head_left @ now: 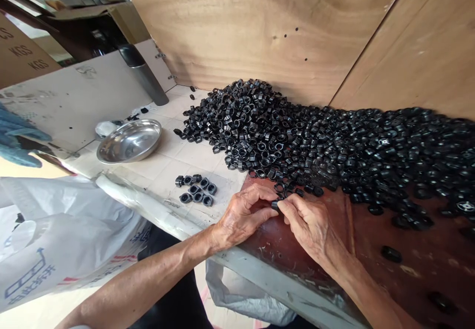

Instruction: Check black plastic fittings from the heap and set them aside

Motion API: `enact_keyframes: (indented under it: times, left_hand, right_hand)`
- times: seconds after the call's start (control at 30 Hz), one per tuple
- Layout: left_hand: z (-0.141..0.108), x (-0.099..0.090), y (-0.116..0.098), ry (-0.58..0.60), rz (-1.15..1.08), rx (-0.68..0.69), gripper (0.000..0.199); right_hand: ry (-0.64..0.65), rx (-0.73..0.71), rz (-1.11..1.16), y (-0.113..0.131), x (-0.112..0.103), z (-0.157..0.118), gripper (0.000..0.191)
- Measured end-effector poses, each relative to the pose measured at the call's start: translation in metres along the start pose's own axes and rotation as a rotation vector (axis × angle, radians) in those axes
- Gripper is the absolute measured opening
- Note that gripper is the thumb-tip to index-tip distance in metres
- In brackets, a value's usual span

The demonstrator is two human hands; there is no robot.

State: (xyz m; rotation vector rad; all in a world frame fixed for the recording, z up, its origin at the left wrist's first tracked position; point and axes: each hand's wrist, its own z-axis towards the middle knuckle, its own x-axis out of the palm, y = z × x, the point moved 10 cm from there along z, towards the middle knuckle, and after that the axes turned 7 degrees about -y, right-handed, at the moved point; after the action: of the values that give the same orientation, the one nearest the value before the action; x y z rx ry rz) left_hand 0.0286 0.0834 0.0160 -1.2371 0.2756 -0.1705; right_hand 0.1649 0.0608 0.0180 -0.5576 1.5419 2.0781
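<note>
Close together at the table's front edge, my left hand (243,215) and my right hand (306,220) pinch a small black plastic ring (275,204) between them. Fingertips cover much of it. Just beyond my fingers spreads a big heap of black plastic rings (245,121). To the right the heap runs on into flatter black caps (389,146). Left of my left hand, a small group of black ring pieces (196,190) lies on the pale tiled surface, most with their openings facing up.
A shallow steel bowl (129,141) stands at the left, with a dark thermos bottle (144,74) behind it. Plywood boards (260,27) wall the back. White woven sacks (67,240) hang below the left edge. A blue glove (22,136) shows at far left.
</note>
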Motion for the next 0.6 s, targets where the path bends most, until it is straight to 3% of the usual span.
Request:
enact_keyframes:
  times: [0.23, 0.43, 0.6]
  left_hand:
    - [0.0, 0.003, 0.013, -0.057, -0.235, -0.332, 0.02]
    - [-0.002, -0.002, 0.017, -0.082, -0.262, -0.435, 0.021]
    - [-0.005, 0.008, 0.024, -0.042, -0.455, -0.516, 0.023]
  right_hand:
    - [-0.139, -0.048, 0.108, 0.007, -0.017, -0.001, 0.012]
    - [-0.08, -0.105, 0.125, 0.015, -0.019, 0.001, 0.006]
    - [-0.061, -0.118, 0.211, 0.017, -0.018, 0.003, 0.009]
